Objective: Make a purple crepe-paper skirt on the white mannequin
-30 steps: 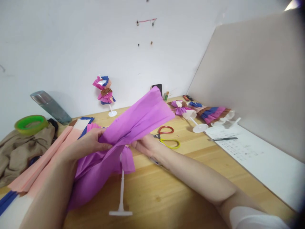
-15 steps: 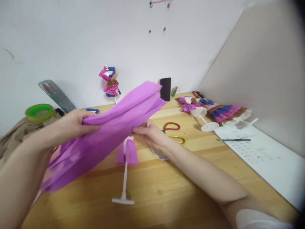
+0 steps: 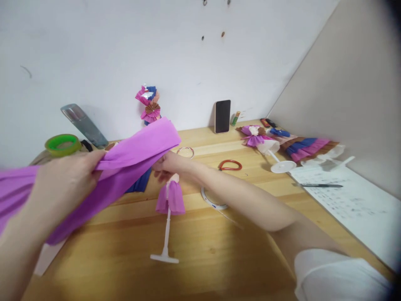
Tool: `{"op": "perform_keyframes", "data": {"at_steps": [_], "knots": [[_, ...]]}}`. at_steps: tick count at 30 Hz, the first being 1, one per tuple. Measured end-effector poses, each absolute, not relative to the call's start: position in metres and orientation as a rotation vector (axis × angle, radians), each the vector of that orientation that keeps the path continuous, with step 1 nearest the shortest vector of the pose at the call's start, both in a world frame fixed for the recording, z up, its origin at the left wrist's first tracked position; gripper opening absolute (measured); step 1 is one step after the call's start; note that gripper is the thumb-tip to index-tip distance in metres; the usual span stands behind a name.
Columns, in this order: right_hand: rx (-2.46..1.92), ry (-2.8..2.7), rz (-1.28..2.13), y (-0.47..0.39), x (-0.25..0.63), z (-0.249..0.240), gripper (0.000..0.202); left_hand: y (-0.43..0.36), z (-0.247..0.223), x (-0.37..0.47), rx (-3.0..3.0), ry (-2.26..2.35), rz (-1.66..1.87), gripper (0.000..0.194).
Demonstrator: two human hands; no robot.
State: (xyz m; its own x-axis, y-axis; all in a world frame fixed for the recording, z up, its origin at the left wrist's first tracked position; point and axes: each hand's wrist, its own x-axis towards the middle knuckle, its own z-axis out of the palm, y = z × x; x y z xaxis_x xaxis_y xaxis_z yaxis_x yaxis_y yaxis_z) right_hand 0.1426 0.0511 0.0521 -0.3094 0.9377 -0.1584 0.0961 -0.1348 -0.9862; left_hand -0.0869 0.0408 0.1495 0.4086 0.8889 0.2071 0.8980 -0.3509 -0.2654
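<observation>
A long folded strip of purple crepe paper [image 3: 138, 146] stretches across the left half of the head view. My left hand [image 3: 70, 175] is closed around its middle, with the thumb on top. My right hand [image 3: 166, 165] is at the strip's lower edge near its right end, fingers curled in against the paper and the tips partly hidden behind it. Just below that hand stands a small white figure on a stand [image 3: 166, 234], wearing a short purple paper skirt [image 3: 171, 198]. Blue paper [image 3: 139, 184] shows under the strip.
Red-handled scissors [image 3: 231, 165] and a white ring [image 3: 213, 202] lie by my right forearm. A decorated doll [image 3: 150, 104], a phone [image 3: 222, 117] and a bottle [image 3: 84, 125] are near the wall. Green tape [image 3: 62, 145] sits left; dressed dolls [image 3: 307, 148] and a written sheet [image 3: 351, 200] lie right.
The purple paper and both hands have moved left in view. More of the strip now trails past my left wrist. The blue paper below it has come into sight.
</observation>
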Motion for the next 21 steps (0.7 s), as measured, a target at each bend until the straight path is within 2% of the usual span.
{"op": "perform_keyframes", "data": {"at_steps": [2, 5, 7, 10, 15, 21], "knots": [[-1.301, -1.578, 1.484, 0.039, 0.160, 0.056, 0.022, 0.035, 0.130, -0.080, -2.304, -1.459, 0.154, 0.039], [-1.427, -1.732, 1.305, 0.000, 0.197, 0.057, 0.021, 0.030, 0.096, -0.077, -2.432, -1.507, 0.172, 0.041], [-1.685, -2.016, 0.817, -0.030, 0.223, 0.052, 0.018, 0.025, 0.075, -0.078, -2.423, -1.545, 0.127, 0.044], [-1.948, -2.059, 0.428, -0.064, 0.258, 0.034, 0.018, 0.014, 0.057, -0.080, -2.429, -1.460, 0.011, 0.047], [-1.794, -1.991, 0.113, -0.084, 0.296, -0.003, 0.033, 0.000, 0.054, -0.074, -2.534, -1.316, -0.022, 0.061], [-1.776, -1.972, 0.101, -0.074, 0.314, -0.026, 0.041, 0.015, 0.056, -0.075, -2.619, -1.481, 0.008, 0.051]]}}
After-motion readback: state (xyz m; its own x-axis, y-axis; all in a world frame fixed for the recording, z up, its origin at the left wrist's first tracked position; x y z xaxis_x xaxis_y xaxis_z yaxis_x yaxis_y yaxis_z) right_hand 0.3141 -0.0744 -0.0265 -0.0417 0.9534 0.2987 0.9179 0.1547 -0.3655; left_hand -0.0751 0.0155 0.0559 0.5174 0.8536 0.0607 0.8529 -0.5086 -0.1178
